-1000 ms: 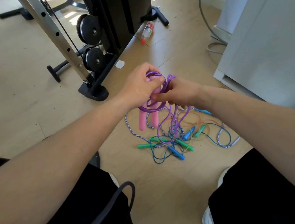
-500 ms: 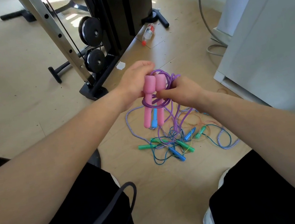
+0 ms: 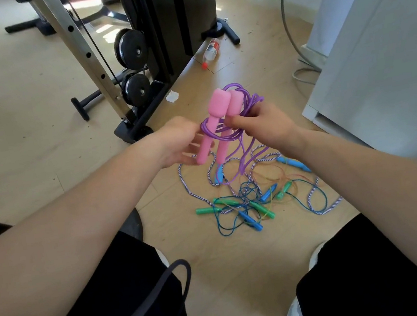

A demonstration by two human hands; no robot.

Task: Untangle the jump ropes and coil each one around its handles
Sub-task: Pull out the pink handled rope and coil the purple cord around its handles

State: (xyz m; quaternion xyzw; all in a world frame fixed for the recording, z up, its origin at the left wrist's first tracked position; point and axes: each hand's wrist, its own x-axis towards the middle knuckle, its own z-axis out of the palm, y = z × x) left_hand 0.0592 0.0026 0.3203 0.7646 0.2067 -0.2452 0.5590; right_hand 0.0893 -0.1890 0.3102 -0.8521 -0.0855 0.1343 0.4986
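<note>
Right hand (image 3: 264,123) pinches pink handles (image 3: 219,108), purple rope (image 3: 244,99) partly coiled around them; left hand (image 3: 176,143) loose-fingered; tangled pile (image 3: 248,203) at five o'clock awaits

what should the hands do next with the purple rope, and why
Probably wind one more turn: the left hand takes the hanging part of the purple rope and wraps it round the pink handles. The right hand pinches the handles and the loops already on them, but a long tail trails down into the tangled ropes on the floor.
</note>
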